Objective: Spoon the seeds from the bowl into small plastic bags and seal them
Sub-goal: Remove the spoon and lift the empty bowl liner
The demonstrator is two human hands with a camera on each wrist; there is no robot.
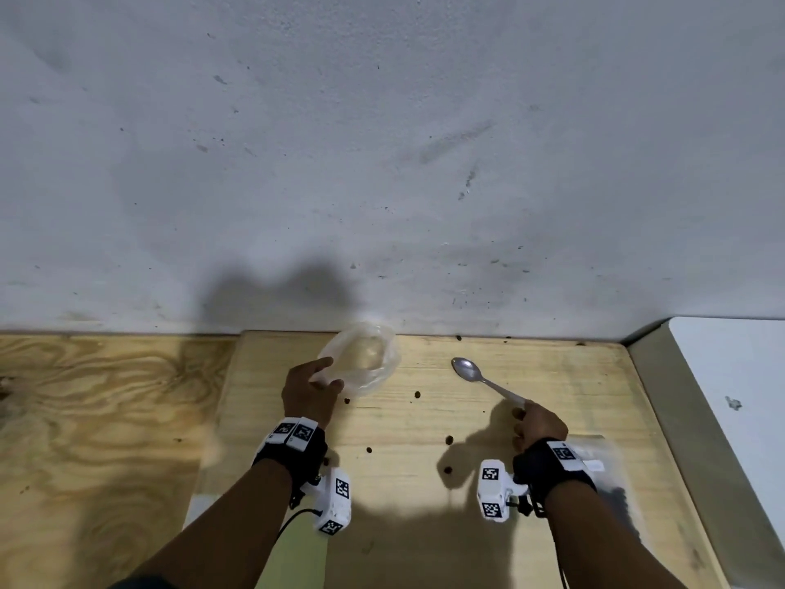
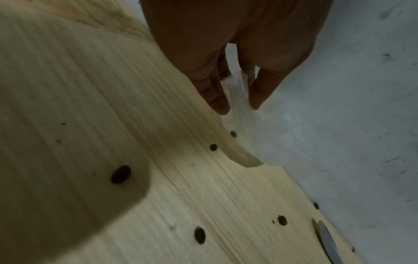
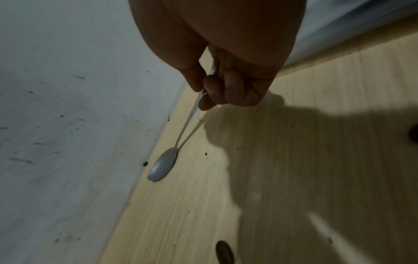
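A clear, thin-walled plastic bowl (image 1: 361,359) stands at the back of the light wooden board (image 1: 552,376), against the wall, and looks empty. My left hand (image 1: 329,374) pinches its near rim between thumb and fingers; in the left wrist view the filmy plastic (image 2: 239,92) runs between those fingertips (image 2: 220,107). My right hand (image 1: 524,412) grips the handle of a metal spoon (image 1: 467,369), whose empty bowl (image 3: 161,167) rests on the board. Several dark seeds (image 1: 416,394) lie scattered on the wood. A flat plastic bag with dark seeds (image 1: 618,495) lies under my right wrist.
A stained grey wall (image 1: 382,163) rises right behind the board. Darker plywood (image 1: 85,397) extends to the left. A white surface with a beige edge (image 1: 730,376) borders the board on the right. More seeds (image 2: 121,174) lie near my left wrist.
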